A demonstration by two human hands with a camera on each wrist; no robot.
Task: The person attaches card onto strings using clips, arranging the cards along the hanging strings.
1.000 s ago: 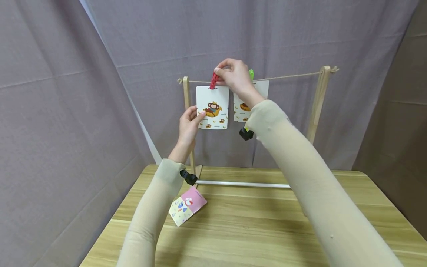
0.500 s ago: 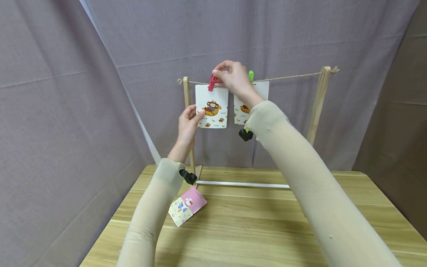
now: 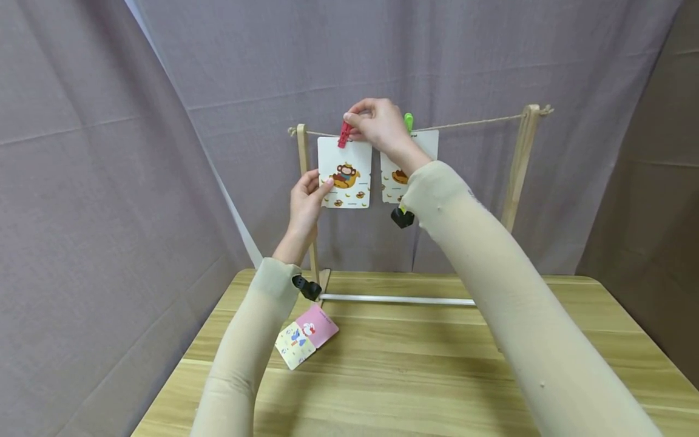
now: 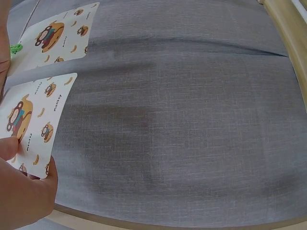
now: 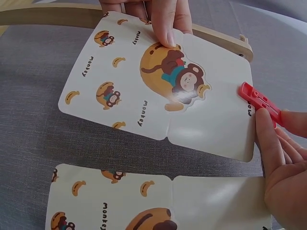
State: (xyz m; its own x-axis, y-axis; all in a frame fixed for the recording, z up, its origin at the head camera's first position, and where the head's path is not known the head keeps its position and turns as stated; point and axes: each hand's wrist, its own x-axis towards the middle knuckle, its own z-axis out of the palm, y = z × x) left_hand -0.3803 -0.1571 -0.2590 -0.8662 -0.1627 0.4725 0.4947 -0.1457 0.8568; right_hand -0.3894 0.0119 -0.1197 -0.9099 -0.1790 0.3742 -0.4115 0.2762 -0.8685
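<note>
My left hand (image 3: 307,203) pinches the left edge of a white card (image 3: 349,164) printed with a monkey on a banana, thumb in front and fingers behind. Between the thumb and fingers of my right hand (image 3: 380,125) is a red clothespin (image 3: 344,135), its jaws over the card's top edge at the string (image 3: 464,124). In the right wrist view the red clothespin (image 5: 260,103) lies across that edge, and the left thumb presses on the card's face. A second monkey card (image 3: 409,167) hangs to the right under a green clothespin (image 3: 408,121), partly hidden by my right wrist.
Two wooden posts (image 3: 519,170) carry the string, and a white rod (image 3: 398,299) runs low between them. On the wooden table (image 3: 409,376) a pink and yellow card (image 3: 307,337) lies near the left post's foot. A grey curtain (image 3: 246,60) hangs behind.
The red clothespin and the held card have shifted slightly left in the head view. Both hands keep their grips, and the card on the table has not moved.
</note>
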